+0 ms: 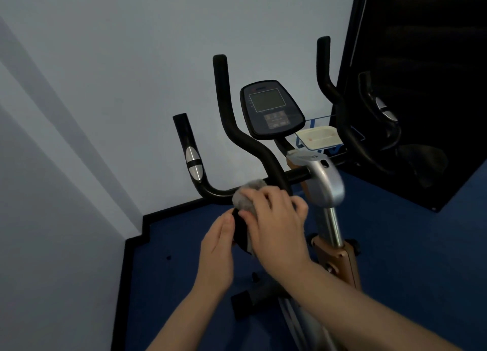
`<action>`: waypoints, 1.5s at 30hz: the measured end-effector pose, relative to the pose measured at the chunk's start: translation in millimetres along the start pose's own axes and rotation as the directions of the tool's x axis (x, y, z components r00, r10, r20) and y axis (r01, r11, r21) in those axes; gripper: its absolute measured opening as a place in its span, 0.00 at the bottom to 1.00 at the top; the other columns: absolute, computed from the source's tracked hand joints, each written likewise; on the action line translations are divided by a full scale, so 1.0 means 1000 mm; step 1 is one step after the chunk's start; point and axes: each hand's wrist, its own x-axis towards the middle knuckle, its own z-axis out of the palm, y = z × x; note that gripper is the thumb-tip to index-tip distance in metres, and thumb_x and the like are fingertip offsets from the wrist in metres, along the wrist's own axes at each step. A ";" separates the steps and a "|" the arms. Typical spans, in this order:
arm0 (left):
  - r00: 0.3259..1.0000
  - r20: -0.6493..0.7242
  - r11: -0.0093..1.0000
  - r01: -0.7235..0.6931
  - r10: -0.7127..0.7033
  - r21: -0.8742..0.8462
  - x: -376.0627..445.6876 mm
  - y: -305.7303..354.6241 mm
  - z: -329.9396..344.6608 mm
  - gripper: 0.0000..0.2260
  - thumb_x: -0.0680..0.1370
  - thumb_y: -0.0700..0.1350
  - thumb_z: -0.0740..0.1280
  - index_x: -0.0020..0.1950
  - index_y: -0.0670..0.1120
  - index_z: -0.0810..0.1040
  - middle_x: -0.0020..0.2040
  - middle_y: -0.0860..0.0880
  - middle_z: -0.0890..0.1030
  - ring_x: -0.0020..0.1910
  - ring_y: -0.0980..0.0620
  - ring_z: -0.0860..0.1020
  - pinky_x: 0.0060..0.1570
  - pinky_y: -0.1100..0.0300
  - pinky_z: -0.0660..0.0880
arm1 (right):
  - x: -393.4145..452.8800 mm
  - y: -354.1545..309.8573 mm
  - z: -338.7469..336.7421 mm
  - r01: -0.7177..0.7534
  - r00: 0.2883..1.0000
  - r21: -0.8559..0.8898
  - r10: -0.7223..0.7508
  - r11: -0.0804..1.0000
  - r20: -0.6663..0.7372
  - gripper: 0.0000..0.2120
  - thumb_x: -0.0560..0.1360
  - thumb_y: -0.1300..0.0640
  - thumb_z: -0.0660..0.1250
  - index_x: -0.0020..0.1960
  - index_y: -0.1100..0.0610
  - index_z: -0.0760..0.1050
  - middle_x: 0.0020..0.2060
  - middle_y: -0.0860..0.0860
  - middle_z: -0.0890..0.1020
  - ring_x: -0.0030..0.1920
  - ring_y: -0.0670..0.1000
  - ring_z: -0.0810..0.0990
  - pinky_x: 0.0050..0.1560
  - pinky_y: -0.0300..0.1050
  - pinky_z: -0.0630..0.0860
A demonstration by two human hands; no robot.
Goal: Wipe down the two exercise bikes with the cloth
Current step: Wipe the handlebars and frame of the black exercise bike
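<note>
Right hand [279, 218] presses cloth [243, 197] onto handlebar [237, 129].

We see one exercise bike [325, 182]: black handlebars, dark console, silver stem, upright. Grey cloth [243, 196] bunched on its left handlebar.

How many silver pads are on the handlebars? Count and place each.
2. One silver pad on the outer left grip, by the wall; the other on the outer right grip, against the dark panel. The cloth may hide more.
</note>
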 end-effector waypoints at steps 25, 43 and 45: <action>0.993 -0.118 0.989 0.014 0.003 0.149 0.022 0.011 0.002 0.18 0.84 0.51 0.52 0.55 0.52 0.82 0.52 0.54 0.83 0.55 0.57 0.80 0.56 0.59 0.74 | -0.026 0.010 -0.013 0.083 0.994 -0.055 -0.079 0.995 0.073 0.17 0.67 0.53 0.76 0.55 0.48 0.79 0.47 0.46 0.78 0.46 0.48 0.79 0.54 0.46 0.61; 0.998 -0.064 0.592 0.052 0.000 0.804 0.050 0.037 0.031 0.33 0.74 0.67 0.40 0.44 0.49 0.79 0.37 0.54 0.79 0.35 0.60 0.74 0.38 0.64 0.70 | -0.031 0.057 0.023 -0.500 0.809 0.805 0.505 0.319 0.302 0.12 0.76 0.48 0.67 0.57 0.38 0.69 0.55 0.48 0.78 0.55 0.47 0.79 0.53 0.44 0.78; 0.996 -0.086 0.603 0.061 0.012 0.796 0.050 0.036 0.031 0.36 0.73 0.68 0.39 0.46 0.49 0.80 0.38 0.55 0.79 0.35 0.62 0.73 0.38 0.69 0.67 | -0.011 0.061 0.023 -0.493 0.807 0.811 0.513 0.314 0.292 0.10 0.77 0.45 0.64 0.57 0.38 0.68 0.54 0.48 0.78 0.55 0.48 0.79 0.52 0.45 0.78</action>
